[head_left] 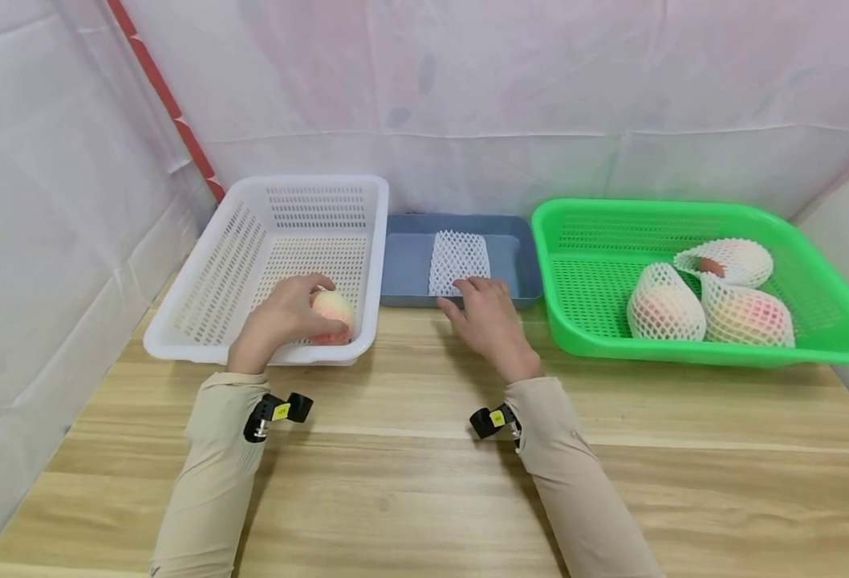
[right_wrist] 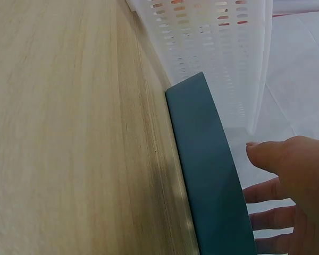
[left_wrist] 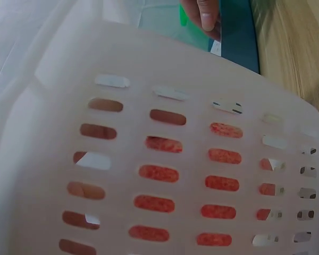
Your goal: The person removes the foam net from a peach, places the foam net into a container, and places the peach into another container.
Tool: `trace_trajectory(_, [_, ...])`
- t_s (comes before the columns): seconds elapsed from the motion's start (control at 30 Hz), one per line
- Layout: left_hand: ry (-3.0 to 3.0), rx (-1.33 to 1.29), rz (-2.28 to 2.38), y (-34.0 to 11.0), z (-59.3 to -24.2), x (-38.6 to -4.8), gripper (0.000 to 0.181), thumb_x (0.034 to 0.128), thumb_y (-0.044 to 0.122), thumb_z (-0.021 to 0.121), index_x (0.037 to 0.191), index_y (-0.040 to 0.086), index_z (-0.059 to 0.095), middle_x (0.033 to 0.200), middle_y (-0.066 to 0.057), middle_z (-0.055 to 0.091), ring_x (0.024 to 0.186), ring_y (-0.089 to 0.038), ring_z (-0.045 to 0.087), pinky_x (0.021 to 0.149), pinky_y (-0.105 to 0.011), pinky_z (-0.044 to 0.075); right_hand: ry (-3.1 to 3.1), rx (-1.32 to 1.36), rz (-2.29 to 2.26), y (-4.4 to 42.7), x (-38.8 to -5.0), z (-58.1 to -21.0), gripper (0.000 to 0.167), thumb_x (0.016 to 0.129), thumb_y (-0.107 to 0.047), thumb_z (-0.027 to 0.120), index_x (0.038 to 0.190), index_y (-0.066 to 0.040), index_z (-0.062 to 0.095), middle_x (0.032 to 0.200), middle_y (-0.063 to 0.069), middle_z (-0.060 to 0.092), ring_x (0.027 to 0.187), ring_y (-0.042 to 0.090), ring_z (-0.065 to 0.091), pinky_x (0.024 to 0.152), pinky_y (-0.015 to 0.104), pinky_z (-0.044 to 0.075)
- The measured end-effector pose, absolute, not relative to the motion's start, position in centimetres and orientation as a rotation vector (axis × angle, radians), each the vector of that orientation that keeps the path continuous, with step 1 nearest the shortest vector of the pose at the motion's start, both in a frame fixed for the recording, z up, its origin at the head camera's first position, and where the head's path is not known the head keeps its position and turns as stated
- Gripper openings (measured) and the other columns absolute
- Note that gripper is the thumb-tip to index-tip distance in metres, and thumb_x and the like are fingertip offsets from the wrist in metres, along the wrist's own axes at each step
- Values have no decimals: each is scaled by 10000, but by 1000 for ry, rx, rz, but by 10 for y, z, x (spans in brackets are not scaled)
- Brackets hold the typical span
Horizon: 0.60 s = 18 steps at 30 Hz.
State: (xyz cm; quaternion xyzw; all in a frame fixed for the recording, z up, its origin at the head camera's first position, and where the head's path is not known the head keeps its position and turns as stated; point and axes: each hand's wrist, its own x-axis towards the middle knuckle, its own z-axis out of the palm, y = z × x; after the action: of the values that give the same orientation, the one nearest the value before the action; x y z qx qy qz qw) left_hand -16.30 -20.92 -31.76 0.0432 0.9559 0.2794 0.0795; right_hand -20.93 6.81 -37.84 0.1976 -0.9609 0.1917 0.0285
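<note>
A peach sits in the front right corner of the white basket, and my left hand grips it with thumb and fingers from the left. Through the basket's slots in the left wrist view, red patches of the peach show. My right hand reaches over the front edge of the grey-blue tray, fingers extended at the lower end of a flat white foam net; whether they touch it I cannot tell. In the right wrist view, my right hand has thumb and fingers spread beside the tray's wall.
To the right stands a green basket holding three peaches in foam nets, one of them nearest the tray. All containers stand along the back of the wooden table, before a white cloth backdrop.
</note>
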Motion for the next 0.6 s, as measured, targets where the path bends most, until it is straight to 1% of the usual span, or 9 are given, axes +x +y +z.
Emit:
trace_trajectory(0.2, [2830, 92, 818, -208, -317, -162, 638, 747, 248, 795, 1273, -14, 549, 1185, -223, 592, 1030, -324, 544, 871, -453, 468, -2990, 582, 599, 68, -210, -378, 555, 1004, -441, 446, 1344, -8, 520, 1380, 223, 493, 1317, 390, 394, 1146, 575, 146])
trace_trajectory(0.37, [2827, 63, 779, -207, -316, -164, 613, 768, 254, 780, 1278, 1, 554, 1240, -228, 567, 1087, -336, 525, 899, -472, 455, -2983, 576, 606, 68, -209, -374, 554, 1003, -437, 452, 1347, -8, 516, 1384, 221, 490, 1319, 386, 390, 1143, 574, 148])
trace_trajectory(0.5, [2827, 58, 752, -206, -314, -164, 602, 783, 255, 764, 1285, 2, 548, 1242, -224, 564, 1097, -339, 517, 906, -480, 448, -2975, 577, 607, 68, -208, -371, 555, 1005, -438, 447, 1354, -12, 511, 1391, 217, 484, 1327, 387, 380, 1142, 589, 134])
trace_trajectory(0.6, [2814, 63, 743, -206, -314, -163, 583, 815, 252, 726, 1304, -2, 533, 1231, -222, 567, 1094, -337, 512, 906, -480, 443, -2969, 580, 619, 68, -207, -369, 550, 1005, -434, 448, 1355, -14, 511, 1395, 217, 480, 1332, 389, 374, 1145, 591, 120])
